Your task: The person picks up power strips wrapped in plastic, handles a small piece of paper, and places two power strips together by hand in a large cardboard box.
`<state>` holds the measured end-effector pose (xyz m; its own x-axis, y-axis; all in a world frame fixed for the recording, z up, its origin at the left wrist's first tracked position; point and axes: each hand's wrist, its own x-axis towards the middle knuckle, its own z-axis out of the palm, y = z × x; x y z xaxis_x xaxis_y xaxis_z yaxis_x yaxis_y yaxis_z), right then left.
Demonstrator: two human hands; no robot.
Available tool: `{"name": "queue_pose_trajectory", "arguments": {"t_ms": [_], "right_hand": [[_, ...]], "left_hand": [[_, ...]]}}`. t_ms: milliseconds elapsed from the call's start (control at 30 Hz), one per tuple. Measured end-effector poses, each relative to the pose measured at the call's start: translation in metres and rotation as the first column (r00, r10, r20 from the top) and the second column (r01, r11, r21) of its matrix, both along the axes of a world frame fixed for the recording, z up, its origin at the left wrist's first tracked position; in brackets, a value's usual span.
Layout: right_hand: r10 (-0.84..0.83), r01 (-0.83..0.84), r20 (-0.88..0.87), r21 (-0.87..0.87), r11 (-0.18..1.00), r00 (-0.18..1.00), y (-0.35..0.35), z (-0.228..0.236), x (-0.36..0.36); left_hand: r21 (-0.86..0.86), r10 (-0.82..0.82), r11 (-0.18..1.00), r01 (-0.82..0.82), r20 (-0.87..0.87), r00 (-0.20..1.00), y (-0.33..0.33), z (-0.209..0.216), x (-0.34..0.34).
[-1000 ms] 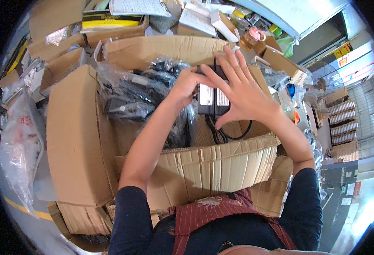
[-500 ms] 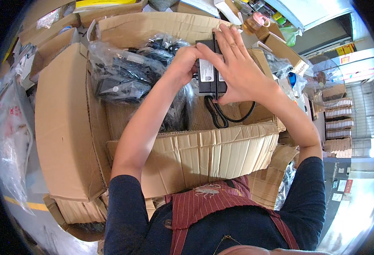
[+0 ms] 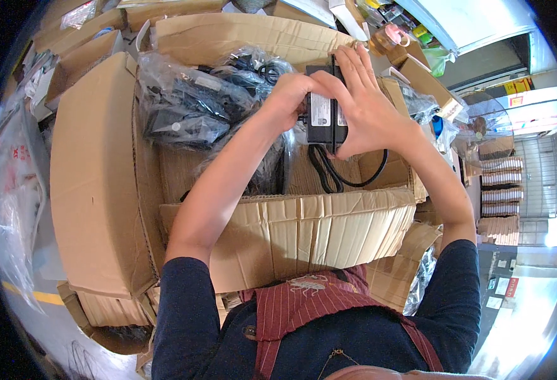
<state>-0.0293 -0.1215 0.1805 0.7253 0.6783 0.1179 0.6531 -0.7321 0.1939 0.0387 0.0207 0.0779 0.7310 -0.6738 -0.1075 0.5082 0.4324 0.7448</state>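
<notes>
Above the open cardboard box [image 3: 291, 244], I hold a black power adapter [image 3: 320, 132] between both hands. It is boxy, with a white label on its upper face and a dark ridge along its right part. My left hand [image 3: 291, 100] is closed on its left side, fingertips partly hidden. Around the right side wraps my right hand [image 3: 373, 117], long fingers at the far edge and thumb at the near edge. A looped black cable [image 3: 330, 174] hangs beneath the adapter into the box. Left of it, clear plastic bags [image 3: 193, 104] with black adapters and cords lie inside the box.
Raised flaps surround the box, a tall one [image 3: 91, 177] at left. Smaller cartons [image 3: 85, 66] stand at the far left. A pink-lidded jug [image 3: 387, 39] is at the back, a wire-caged fan [image 3: 484, 123] at right, with stacked flat cardboard [image 3: 500, 196] beyond.
Both hands and the adapter have moved slightly to the right, and the hanging cable has shifted along with them. The grip looks much the same.
</notes>
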Motion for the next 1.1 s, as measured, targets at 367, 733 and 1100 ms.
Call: {"name": "queue_pose_trajectory", "arguments": {"t_ms": [367, 733, 1100], "right_hand": [[-0.082, 0.080, -0.012, -0.122, 0.989, 0.997, 0.009, -0.001, -0.005], [-0.045, 0.042, -0.021, -0.109, 0.993, 0.999, 0.006, -0.006, 0.003], [-0.084, 0.083, -0.051, -0.022, 0.996, 0.995, -0.007, -0.020, -0.001]], "left_hand": [[-0.054, 0.038, 0.998, -0.039, -0.025, 0.999, -0.009, -0.018, 0.006], [-0.113, 0.082, 0.989, -0.092, -0.092, 0.992, -0.006, -0.011, 0.004], [-0.107, 0.029, 0.994, -0.035, -0.060, 0.998, -0.006, -0.010, -0.002]]}}
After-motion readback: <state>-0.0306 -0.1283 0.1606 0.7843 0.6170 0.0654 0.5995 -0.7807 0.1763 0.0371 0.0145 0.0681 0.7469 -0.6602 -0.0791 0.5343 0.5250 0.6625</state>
